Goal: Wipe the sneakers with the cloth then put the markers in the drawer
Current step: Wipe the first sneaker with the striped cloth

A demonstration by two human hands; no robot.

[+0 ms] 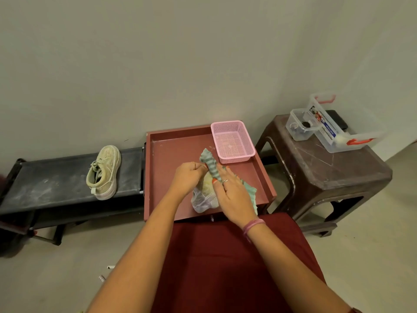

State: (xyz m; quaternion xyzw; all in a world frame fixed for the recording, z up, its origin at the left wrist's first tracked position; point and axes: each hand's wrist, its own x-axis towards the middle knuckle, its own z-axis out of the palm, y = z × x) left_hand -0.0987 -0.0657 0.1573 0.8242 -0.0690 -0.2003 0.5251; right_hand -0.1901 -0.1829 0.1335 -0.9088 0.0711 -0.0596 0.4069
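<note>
Both hands over red tray-like worktop, working one sneaker. Left hand curled, fingers pinching upper end of striped green cloth at the sneaker's far side. Right hand laid flat, fingers straight, pressing cloth down onto sneaker; ring on one finger, pink bands at wrist. Sneaker pale, mostly hidden under hands and cloth, near front edge of worktop; cloth trailing off to the right below right hand. Dark red garment in foreground between forearms. Small white objects on floor at lower left, too small to identify; cannot tell if markers. Pink mesh basket in far right corner of worktop, just beyond cloth tip. Second sneaker, beige, on black low bench to the left, sole edge toward worktop. Brown plastic stool to the right, carrying two clear containers, larger one with red clips. Plain wall behind.
</note>
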